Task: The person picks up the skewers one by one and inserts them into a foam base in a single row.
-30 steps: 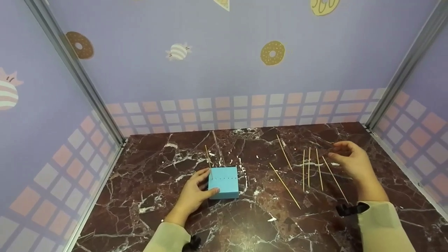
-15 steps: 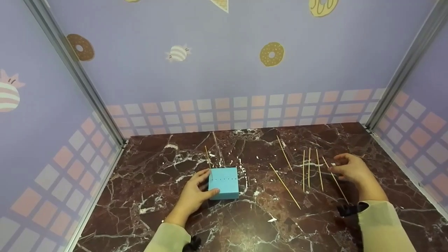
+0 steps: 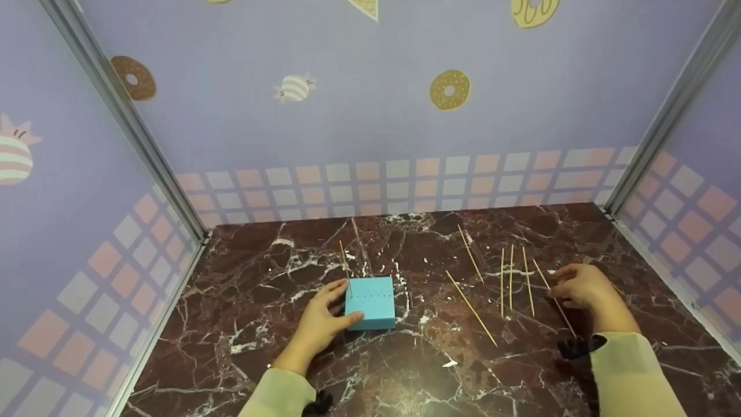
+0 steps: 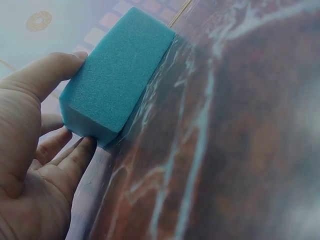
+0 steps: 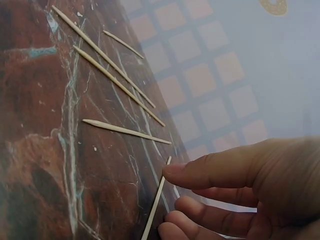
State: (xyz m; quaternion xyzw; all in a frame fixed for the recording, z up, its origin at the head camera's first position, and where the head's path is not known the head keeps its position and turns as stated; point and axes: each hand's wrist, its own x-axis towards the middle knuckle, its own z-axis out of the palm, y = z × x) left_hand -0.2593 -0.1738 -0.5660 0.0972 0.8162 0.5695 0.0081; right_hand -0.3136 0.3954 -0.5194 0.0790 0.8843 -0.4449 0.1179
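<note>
My left hand (image 3: 315,321) grips the left side of a blue foam block (image 3: 376,288), its thumb on the near top edge and its fingers along the far left. Small holes run in a row across the block's top. A thin wooden skewer (image 3: 344,260) stands upright at the row's left end. On the right, my right hand (image 3: 587,289) is low over the table, fingers bent and spread apart. Its fingertips are right at the rightmost skewer (image 5: 155,202), which lies on the table; one tip overlaps it in the right wrist view.
Several loose skewers lie left of the right hand: a close group (image 3: 512,278), one slanted skewer (image 3: 472,308) and one farther back (image 3: 470,252). The dark red marbled table (image 3: 260,347) has patterned walls (image 3: 370,127) at back and sides.
My right hand has come down and toward me, from above the far end of the rightmost skewer to alongside it. The left hand and block stay in place.
</note>
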